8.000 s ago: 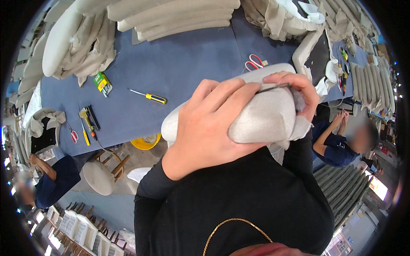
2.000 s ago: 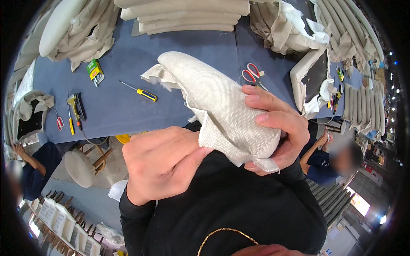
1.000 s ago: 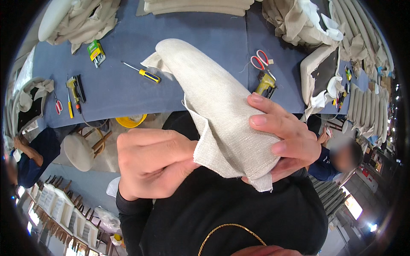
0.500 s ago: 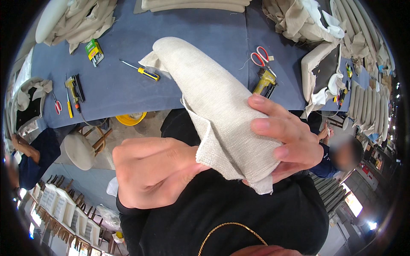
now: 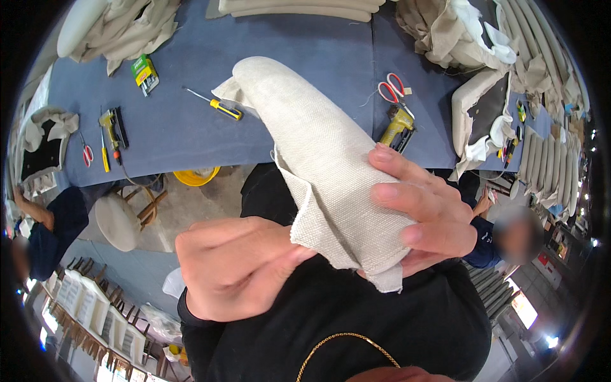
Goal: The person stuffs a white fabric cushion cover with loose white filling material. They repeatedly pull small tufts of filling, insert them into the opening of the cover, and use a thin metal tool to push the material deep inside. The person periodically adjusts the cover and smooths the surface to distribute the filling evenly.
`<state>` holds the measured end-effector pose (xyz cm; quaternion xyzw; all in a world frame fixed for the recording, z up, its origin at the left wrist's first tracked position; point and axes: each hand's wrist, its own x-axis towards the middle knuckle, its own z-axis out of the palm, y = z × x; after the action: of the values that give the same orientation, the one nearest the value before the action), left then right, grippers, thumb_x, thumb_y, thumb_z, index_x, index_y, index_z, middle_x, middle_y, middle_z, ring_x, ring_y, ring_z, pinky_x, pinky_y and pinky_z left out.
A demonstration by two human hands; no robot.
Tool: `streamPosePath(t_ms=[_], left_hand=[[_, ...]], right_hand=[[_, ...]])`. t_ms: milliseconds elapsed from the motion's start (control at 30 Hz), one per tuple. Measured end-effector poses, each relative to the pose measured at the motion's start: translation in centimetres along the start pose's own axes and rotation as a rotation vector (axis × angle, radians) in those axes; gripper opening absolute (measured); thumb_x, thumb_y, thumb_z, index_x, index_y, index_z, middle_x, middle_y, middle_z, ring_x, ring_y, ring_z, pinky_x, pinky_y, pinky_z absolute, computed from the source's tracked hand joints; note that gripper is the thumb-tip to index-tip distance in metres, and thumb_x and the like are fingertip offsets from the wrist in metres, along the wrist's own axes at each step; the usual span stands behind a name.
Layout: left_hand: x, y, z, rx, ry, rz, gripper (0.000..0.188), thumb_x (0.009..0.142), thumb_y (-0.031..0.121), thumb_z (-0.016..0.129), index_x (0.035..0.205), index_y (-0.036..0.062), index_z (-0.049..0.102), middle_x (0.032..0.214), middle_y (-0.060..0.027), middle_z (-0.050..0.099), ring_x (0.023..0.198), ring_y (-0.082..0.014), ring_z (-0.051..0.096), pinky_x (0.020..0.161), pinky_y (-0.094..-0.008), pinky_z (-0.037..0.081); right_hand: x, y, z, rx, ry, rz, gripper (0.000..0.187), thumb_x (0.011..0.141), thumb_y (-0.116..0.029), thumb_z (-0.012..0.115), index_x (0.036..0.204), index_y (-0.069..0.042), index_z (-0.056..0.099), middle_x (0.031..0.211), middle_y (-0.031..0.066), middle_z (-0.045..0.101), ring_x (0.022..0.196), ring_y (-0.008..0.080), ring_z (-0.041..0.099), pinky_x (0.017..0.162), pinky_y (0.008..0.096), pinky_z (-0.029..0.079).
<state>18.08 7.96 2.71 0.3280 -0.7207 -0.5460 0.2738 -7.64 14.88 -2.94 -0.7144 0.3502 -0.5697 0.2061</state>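
Note:
Between my hands is a long, rounded padded piece covered in beige woven fabric (image 5: 318,140), held up in front of my chest and slanting from upper left to lower right. My right hand (image 5: 429,213) grips its lower right end, fingers spread over the cloth and the thumb hidden beneath. A loose fabric edge on the near side is pinched by my left hand (image 5: 238,264), its fingers curled closed. Past the piece lie a yellow-handled screwdriver (image 5: 227,109), a yellow staple gun (image 5: 397,127) and red-handled scissors (image 5: 394,89).
The blue-grey table (image 5: 286,38) carries fabric heaps (image 5: 133,32), a green-yellow box (image 5: 145,73), a second staple gun (image 5: 112,134) and a partly covered cushion (image 5: 477,111). Below its edge are a yellow bucket (image 5: 196,177) and a round-seated stool (image 5: 118,223). People work at both sides.
My left hand has shifted slightly down, still pinching the fabric edge. The right hand keeps its grip, and the view has moved a little.

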Motion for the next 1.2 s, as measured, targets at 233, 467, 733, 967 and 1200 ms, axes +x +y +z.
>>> streamPosePath(t_ms=[233, 467, 733, 967, 1200], left_hand=[[-0.3, -0.2, -0.2, -0.002, -0.006, -0.002, 0.014, 0.077, -0.005, 0.082, 0.089, 0.0002, 0.081, 0.07, -0.01, 0.073, 0.053, -0.02, 0.067, 0.048, -0.0272, 0.046], [-0.8, -0.6, -0.3, -0.009, 0.014, -0.027, 0.015, 0.076, -0.005, 0.083, 0.09, -0.0011, 0.081, 0.07, -0.0101, 0.072, 0.054, -0.0194, 0.067, 0.049, -0.0271, 0.046], [0.7, -1.5, -0.6, -0.089, -0.107, 0.089, 0.012, 0.078, -0.003, 0.084, 0.09, 0.0006, 0.081, 0.071, -0.0102, 0.072, 0.055, -0.0217, 0.067, 0.049, -0.0286, 0.046], [0.6, -0.6, -0.6, -0.036, -0.084, 0.017, 0.016, 0.078, -0.002, 0.084, 0.093, 0.0027, 0.082, 0.072, -0.0101, 0.073, 0.054, -0.021, 0.067, 0.047, -0.0288, 0.045], [1.7, 0.1, -0.6, 0.027, -0.134, 0.068, 0.016, 0.078, -0.003, 0.084, 0.093, 0.0027, 0.083, 0.073, -0.0102, 0.074, 0.054, -0.0196, 0.067, 0.045, -0.0278, 0.044]], right_hand=[[-0.3, -0.4, 0.0, 0.133, -0.019, 0.067, 0.064, 0.08, -0.032, 0.094, 0.126, -0.001, 0.063, 0.127, 0.0376, 0.068, 0.117, 0.057, 0.068, 0.099, 0.0636, 0.054], [-0.4, -0.2, -1.7, 0.302, -0.204, 0.144, 0.097, 0.071, -0.021, 0.101, 0.152, -0.004, 0.049, 0.151, 0.0371, 0.051, 0.143, 0.0566, 0.046, 0.116, 0.0643, 0.037], [-0.9, -0.7, -1.4, 0.252, -0.191, 0.127, 0.092, 0.072, -0.018, 0.1, 0.15, -0.001, 0.053, 0.153, 0.0356, 0.051, 0.147, 0.0571, 0.042, 0.12, 0.0634, 0.034], [-1.1, -0.4, -2.2, 0.305, -0.199, 0.18, 0.092, 0.071, -0.018, 0.101, 0.147, -0.001, 0.05, 0.151, 0.0345, 0.053, 0.149, 0.0545, 0.041, 0.123, 0.0616, 0.031], [-0.9, 0.4, -2.2, 0.345, -0.19, 0.148, 0.09, 0.072, -0.019, 0.101, 0.141, 0.002, 0.047, 0.149, 0.0405, 0.051, 0.149, 0.0546, 0.041, 0.123, 0.0618, 0.031]])
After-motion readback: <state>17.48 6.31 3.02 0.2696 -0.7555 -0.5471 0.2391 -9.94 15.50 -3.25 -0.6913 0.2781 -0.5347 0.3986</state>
